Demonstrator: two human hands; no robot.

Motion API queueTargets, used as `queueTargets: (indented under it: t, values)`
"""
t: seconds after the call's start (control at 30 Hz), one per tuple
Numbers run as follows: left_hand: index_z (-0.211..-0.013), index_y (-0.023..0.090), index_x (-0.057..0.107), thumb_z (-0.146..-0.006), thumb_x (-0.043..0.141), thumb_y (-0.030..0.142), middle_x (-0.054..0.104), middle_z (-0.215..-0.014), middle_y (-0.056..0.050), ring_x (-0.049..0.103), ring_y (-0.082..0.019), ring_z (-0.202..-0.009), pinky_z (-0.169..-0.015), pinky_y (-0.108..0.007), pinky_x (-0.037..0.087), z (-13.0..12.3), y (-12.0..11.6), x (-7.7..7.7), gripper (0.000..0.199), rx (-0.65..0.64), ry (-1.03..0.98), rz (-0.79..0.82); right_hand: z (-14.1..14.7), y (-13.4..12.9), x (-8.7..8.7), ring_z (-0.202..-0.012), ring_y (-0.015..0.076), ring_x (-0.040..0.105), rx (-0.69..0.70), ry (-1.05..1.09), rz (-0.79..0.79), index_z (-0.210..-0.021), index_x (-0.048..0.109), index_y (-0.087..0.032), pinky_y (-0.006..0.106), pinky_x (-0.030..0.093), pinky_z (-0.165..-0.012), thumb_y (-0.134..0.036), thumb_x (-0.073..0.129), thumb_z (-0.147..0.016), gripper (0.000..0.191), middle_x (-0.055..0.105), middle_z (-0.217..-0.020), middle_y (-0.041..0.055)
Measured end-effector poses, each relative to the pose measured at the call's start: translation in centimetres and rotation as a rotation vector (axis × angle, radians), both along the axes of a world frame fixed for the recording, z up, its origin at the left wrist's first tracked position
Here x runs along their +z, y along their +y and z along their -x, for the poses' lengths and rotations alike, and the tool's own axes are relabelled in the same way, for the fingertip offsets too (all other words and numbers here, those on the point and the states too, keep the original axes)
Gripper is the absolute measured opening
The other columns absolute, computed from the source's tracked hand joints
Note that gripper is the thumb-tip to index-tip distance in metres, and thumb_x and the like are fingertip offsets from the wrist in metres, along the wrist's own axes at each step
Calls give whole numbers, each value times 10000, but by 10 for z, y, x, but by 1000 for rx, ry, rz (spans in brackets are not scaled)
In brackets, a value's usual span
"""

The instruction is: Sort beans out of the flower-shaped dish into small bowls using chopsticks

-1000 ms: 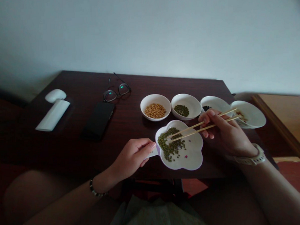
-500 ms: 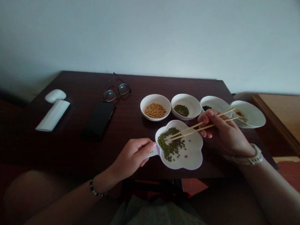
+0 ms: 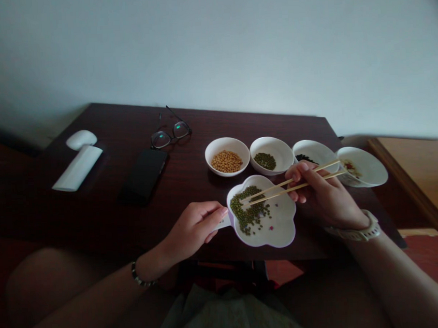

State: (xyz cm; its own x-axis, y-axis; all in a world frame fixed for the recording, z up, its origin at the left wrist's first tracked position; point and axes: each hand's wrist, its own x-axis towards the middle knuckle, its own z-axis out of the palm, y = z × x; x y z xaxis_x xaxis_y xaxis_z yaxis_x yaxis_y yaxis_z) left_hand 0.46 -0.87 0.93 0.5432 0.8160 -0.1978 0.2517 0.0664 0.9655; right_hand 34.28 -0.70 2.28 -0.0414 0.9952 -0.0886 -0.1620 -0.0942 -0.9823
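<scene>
A pale wall rises behind a dark wooden surface, with a light-brown wooden panel beyond its right edge. Near the front edge, right of center, a flower-shaped white dish with a purple rim bears small green beans, gathered mostly on its left side. The dish lies to the right of the left hand, whose grip is closed on the dish's short handle. The right hand, at the dish's right, has its grip closed around two wooden chopsticks, which slant down leftward over the dish to the green beans, their tips slightly apart.

Fingers cover part of the handle, and its lettering is too small to read. Whether the tips pinch a bean is unclear, as is whether the dish touches the surface. The right hand partly hides the third of four white bowls lined up toward the right edge; its dark contents are hard to identify, as are the reddish-brown bits in the fourth bowl. The first bowl contains yellow beans, the second more green ones. Both forearms are cut off by the frame.
</scene>
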Motion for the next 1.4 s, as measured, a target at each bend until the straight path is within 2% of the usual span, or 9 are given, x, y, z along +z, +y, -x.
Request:
queueTargets:
  t: [0.27, 0.47, 0.57, 0.7, 0.9, 1.0, 1.1, 1.3, 1.4]
  values:
    - [-735, 217, 578, -1161, 576, 463, 531, -555, 51, 451, -115, -519, -535, -254, 324, 1, 0, -1, 492, -2, 8, -13, 0, 0, 0, -638, 151, 563, -27, -2, -12, -873, 717, -242, 277, 467, -513, -575, 787, -1107, 413, 637, -846, 34]
    - [-733, 218, 573, -1166, 570, 463, 530, -562, 52, 453, -114, -524, -537, -256, 328, 3, -1, -3, 497, -7, 4, -14, -2, -1, 5, -610, 149, 484, -60, 67, -10, -872, 696, -248, 286, 449, -530, -519, 765, -1129, 379, 573, -780, 17]
    - [-740, 219, 579, -1166, 568, 479, 525, -559, 52, 453, -116, -524, -539, -256, 329, 5, -1, -4, 499, -4, 6, -14, -8, 1, 7, -608, 168, 463, -130, 63, -11, -846, 686, -266, 312, 416, -497, -534, 807, -1092, 384, 559, -777, 21]
    - [-735, 219, 572, -1162, 573, 485, 534, -560, 50, 464, -117, -529, -546, -257, 340, 7, -1, -8, 503, -9, 6, -13, -24, 5, 9, -646, 166, 515, -293, 63, -97, -836, 710, -273, 324, 360, -463, -500, 903, -1028, 355, 596, -865, 34]
    - [-735, 219, 572, -1171, 574, 459, 533, -563, 56, 462, -113, -534, -555, -263, 341, 10, -2, -12, 497, -10, -9, -9, -45, 12, 9, -716, 169, 591, -450, -6, -255, -831, 754, -269, 339, 366, -487, -421, 866, -1071, 306, 636, -944, 60]
    - [-729, 221, 566, -1174, 571, 452, 531, -564, 56, 463, -114, -537, -557, -266, 340, 10, -2, -12, 501, -9, -12, -17, -42, 11, 9, -707, 196, 585, -437, -44, -277, -846, 743, -280, 369, 365, -502, -454, 842, -1087, 314, 668, -930, 66]
    - [-738, 221, 572, -1174, 569, 445, 527, -560, 60, 455, -114, -529, -556, -269, 338, 8, -2, -10, 490, -11, -15, -8, -30, 7, 10, -667, 169, 574, -384, -47, -235, -847, 720, -263, 344, 366, -491, -467, 837, -1089, 338, 659, -917, 50]
    - [-735, 221, 569, -1175, 573, 444, 526, -563, 62, 452, -112, -532, -557, -268, 335, 4, 0, -6, 494, -8, -19, -14, -8, -1, 8, -594, 144, 530, -115, -31, -47, -865, 742, -240, 283, 438, -494, -538, 787, -1113, 390, 611, -777, 24]
    - [-730, 220, 567, -1176, 572, 440, 523, -562, 63, 452, -111, -528, -555, -267, 335, 2, 1, -4, 498, -7, -20, -18, -5, -2, 4, -614, 143, 552, -47, -12, -16, -874, 734, -237, 266, 452, -502, -539, 756, -1134, 399, 620, -788, 26]
